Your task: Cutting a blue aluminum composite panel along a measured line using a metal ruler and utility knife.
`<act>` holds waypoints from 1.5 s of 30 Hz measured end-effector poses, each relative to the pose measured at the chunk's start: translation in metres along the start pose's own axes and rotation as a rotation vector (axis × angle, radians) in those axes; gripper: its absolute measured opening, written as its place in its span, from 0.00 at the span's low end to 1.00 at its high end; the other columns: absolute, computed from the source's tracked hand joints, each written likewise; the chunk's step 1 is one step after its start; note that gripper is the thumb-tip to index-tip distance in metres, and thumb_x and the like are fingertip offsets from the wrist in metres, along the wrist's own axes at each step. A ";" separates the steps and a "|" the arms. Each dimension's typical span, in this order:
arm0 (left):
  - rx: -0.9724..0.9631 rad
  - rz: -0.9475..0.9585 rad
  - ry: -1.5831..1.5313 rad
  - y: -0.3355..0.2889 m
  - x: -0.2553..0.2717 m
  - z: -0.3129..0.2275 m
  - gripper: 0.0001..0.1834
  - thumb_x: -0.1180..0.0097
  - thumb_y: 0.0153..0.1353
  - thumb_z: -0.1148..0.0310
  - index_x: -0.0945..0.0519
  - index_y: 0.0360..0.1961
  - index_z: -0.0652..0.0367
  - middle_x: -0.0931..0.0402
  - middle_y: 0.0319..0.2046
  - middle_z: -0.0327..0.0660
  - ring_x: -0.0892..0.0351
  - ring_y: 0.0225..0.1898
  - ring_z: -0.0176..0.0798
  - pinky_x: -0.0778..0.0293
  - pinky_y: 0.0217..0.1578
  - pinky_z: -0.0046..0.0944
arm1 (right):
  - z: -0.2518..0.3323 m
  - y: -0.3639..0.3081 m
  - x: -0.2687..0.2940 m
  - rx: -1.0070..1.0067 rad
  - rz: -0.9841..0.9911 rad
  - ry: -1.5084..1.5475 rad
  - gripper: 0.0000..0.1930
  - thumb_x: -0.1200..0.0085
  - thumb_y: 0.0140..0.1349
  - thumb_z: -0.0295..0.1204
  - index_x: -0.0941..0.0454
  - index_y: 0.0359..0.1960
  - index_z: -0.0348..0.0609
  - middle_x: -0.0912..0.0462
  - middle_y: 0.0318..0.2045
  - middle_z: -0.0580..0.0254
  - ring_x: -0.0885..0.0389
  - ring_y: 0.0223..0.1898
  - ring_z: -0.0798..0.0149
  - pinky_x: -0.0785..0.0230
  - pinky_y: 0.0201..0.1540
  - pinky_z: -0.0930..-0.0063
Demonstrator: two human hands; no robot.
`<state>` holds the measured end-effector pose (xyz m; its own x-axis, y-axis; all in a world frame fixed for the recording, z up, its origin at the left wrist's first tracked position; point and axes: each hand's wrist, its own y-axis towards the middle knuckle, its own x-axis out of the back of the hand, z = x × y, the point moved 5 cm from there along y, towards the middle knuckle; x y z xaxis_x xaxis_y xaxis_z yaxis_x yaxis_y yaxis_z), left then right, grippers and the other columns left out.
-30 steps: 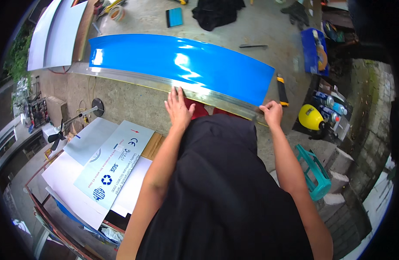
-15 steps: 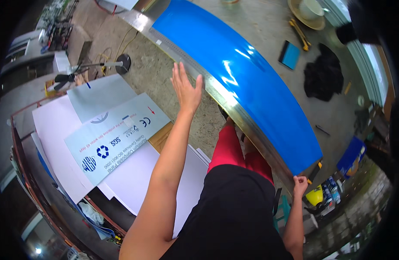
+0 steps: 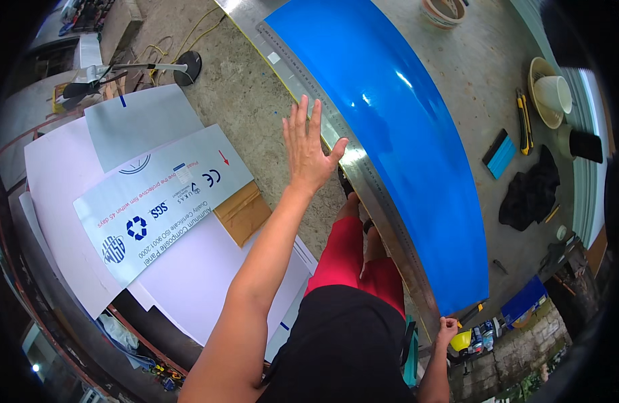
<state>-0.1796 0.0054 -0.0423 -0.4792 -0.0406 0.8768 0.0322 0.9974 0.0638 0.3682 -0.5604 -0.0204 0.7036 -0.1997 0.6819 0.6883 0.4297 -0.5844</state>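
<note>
A glossy blue sheet (image 3: 390, 127) lies on the worktable, its far edge bowed outward. Along its straight near edge runs a long metal ruler (image 3: 373, 178), close to the table's rim. My left hand (image 3: 311, 151) is open at that rim, fingers spread, its fingertips and thumb over or against the metal edge; whether it presses down I cannot tell. At the sheet's lower right corner my right hand (image 3: 448, 330) is closed in a pinch, beside the ruler's end. What its fingers hold is hidden. A yellow-and-black utility knife (image 3: 472, 313) lies just beyond it.
On the table sit another utility knife (image 3: 524, 122), a blue squeegee (image 3: 500, 154), a black cloth (image 3: 529, 191), a white cup (image 3: 552, 94) on a dish and a round container (image 3: 444, 12). To my left, large panels (image 3: 165, 201) are stacked beside a fan (image 3: 187, 68).
The whole view has shifted, with the table scene appearing further right and lower. My left hand's fingers are spread wider. My right hand stays pinched at the sheet's corner.
</note>
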 end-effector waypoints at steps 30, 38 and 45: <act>0.010 -0.006 -0.023 0.000 -0.003 0.006 0.54 0.48 0.67 0.26 0.49 0.85 0.40 0.53 0.82 0.48 0.47 0.80 0.57 0.54 0.76 0.77 | -0.002 0.001 0.000 -0.088 0.010 0.026 0.11 0.28 0.62 0.23 0.22 0.34 0.45 0.25 0.30 0.74 0.30 0.33 0.75 0.35 0.38 0.76; 0.034 0.061 0.081 0.004 0.013 -0.012 0.53 0.47 0.67 0.27 0.46 0.84 0.43 0.53 0.82 0.47 0.48 0.81 0.56 0.53 0.76 0.75 | 0.003 0.004 -0.003 -0.008 -0.029 0.006 0.11 0.29 0.60 0.22 0.22 0.32 0.42 0.25 0.29 0.73 0.30 0.31 0.73 0.35 0.37 0.75; 0.103 0.147 0.259 0.003 0.022 -0.019 0.51 0.43 0.68 0.36 0.45 0.84 0.47 0.55 0.84 0.51 0.55 0.84 0.57 0.59 0.79 0.69 | -0.010 0.004 -0.015 0.132 -0.058 0.082 0.13 0.25 0.58 0.29 0.21 0.29 0.42 0.21 0.27 0.72 0.26 0.30 0.74 0.30 0.37 0.75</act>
<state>-0.1732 0.0067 -0.0132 -0.2361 0.1045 0.9661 -0.0106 0.9939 -0.1101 0.3623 -0.5648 -0.0370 0.6793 -0.2959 0.6716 0.7027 0.5261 -0.4789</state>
